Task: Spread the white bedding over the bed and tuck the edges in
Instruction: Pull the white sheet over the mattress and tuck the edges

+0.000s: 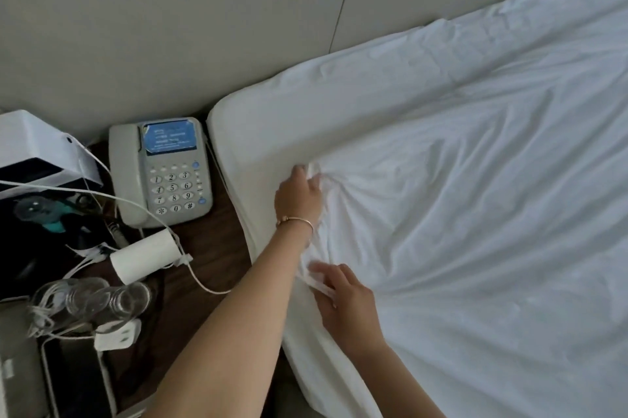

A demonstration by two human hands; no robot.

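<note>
Grey wall panels back the bed (234,132), whose near corner beside the telephone (163,172) shows bare. I read this as the spreading step: my left hand (299,193) bunches the white bedding (475,179) in curled fingers, my right hand (346,298) pinches its edge nearer me. Its length runs along the mattress, away from the telephone. Next: draw it over that corner, then tuck.

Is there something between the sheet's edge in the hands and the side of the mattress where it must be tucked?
Nothing visible does. The left hand and right hand grip the white sheet at the mattress edge. The telephone and cables lie apart on the nightstand.
</note>
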